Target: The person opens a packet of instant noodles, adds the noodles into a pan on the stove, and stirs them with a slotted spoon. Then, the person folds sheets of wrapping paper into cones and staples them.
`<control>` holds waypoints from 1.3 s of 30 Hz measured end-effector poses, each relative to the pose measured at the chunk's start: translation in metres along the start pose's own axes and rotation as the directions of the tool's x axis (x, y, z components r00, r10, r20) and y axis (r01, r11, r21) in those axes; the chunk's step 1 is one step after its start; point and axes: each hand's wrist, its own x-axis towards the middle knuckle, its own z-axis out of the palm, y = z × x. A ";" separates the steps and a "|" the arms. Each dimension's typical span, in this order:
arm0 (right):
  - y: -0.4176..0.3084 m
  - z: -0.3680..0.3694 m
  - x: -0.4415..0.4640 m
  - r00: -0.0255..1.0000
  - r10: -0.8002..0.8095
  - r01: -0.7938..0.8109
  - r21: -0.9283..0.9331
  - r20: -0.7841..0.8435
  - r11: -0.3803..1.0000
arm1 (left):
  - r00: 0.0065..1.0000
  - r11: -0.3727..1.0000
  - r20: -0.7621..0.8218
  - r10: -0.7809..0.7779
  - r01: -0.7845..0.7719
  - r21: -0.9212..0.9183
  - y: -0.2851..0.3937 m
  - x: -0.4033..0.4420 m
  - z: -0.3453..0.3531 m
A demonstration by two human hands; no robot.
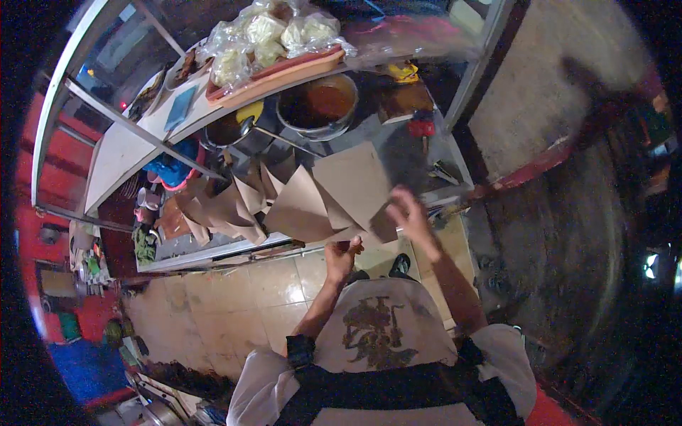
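Observation:
My left hand [342,260] is at the near edge of the counter, its thumb and fingers pinched on the lower corner of a brown paper sheet [302,207]. That sheet bends upward into a pointed, partly folded shape. To its right, my right hand [410,214] is slightly blurred, with fingers apart, beside the right edge of flat brown paper [354,174]. Whether its fingertips touch that paper I cannot tell. Several more folded brown papers [229,211] stand in a row to the left, overlapping one another.
Behind the papers are a metal pot [317,106] of reddish sauce and a long-handled ladle [280,138]. An orange tray [277,77] with bagged food sits on the shelf above. A wooden board [405,101] lies at the back right. Metal frame posts [477,71] edge the stall.

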 end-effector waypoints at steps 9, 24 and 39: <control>0.098 -0.036 0.053 0.986 0.073 -0.154 -0.678 -0.146 0.719 | 0.984 0.983 -0.169 0.058 -0.086 -0.162 -0.004 -0.011 -0.014; -0.027 0.108 -0.051 0.990 -0.063 0.001 0.445 0.124 0.895 | 0.977 0.841 -0.025 0.210 -0.168 0.514 0.010 -0.016 -0.032; 0.103 -0.029 0.032 0.979 0.061 -0.155 -0.509 -0.196 0.847 | 0.917 0.938 -0.335 0.217 -0.101 0.330 0.062 0.082 -0.193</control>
